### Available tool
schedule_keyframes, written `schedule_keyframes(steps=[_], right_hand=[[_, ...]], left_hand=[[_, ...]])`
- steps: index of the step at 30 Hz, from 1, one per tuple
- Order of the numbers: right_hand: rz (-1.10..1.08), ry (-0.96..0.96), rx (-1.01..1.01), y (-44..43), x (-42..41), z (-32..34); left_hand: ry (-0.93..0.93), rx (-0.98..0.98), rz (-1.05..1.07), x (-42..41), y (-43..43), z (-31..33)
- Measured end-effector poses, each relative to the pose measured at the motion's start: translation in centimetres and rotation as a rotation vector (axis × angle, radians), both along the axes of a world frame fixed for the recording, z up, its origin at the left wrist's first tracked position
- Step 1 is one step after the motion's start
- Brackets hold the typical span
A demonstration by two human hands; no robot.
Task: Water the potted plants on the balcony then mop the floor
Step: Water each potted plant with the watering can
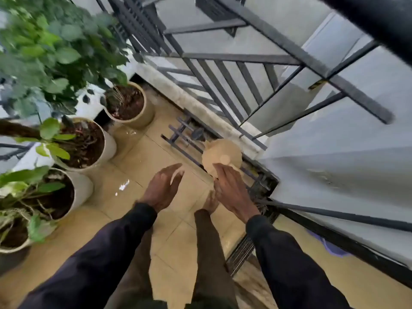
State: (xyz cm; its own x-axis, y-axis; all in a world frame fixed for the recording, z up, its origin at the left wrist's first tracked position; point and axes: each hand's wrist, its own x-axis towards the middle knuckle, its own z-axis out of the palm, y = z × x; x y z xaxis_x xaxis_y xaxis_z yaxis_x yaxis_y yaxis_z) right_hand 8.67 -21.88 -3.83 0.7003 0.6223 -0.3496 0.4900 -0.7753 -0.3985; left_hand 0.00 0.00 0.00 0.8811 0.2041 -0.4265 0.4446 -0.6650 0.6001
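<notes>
Tan bucket [221, 156] just beyond right-hand fingers [225, 175], both hands' fingers spread — empty

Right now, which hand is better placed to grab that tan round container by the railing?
The right hand: its fingertips already reach the rim of the tan round container. The left hand hangs open, apart from it, over the wet tiled floor.

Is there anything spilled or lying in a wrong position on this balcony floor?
Yes. Shiny water patches lie on the tiled floor beside the pots. A beige pot lies on its side by the railing, its base facing the camera, just ahead of the right hand.
</notes>
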Motion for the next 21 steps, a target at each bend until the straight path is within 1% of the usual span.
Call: schedule_keyframes(steps=[2, 4, 7, 9, 13, 15, 18, 21], right_hand=[[0.037, 0.037, -0.023, -1.1, 1.8, -3.0], [0.076, 0.075, -0.083, -2.2, 3.4, -5.8], [0.109, 0.085, -0.153, -3.9, 5.4, -12.0], [0.059, 0.095, -0.196, -5.1, 6.7, -16.1], [-0.114, 0.259, -0.202, -6.4, 8.4, -22.3], [-0.209, 0.347, -0.199, -7.0, 9.1, -25.0], [-0.261, 0.468, -0.168, -7.3, 9.4, -28.4], [-0.3, 0.517, -0.09, -7.3, 9.5, -30.0]], left_hand=[[0.008, -0.061, 0.037, 1.4, -1.0, -3.4], [0.027, -0.1, 0.025, 2.9, -2.0, -6.8], [0.015, -0.159, 0.04, 5.1, -3.6, -13.1], [-0.001, -0.178, 0.083, 6.3, -4.3, -17.1], [0.001, -0.239, 0.182, 6.9, -5.9, -22.8], [0.041, -0.263, 0.213, 6.5, -6.7, -24.9], [0.07, -0.275, 0.216, 5.7, -7.3, -27.3], [0.108, -0.293, 0.193, 4.9, -7.4, -28.5]])
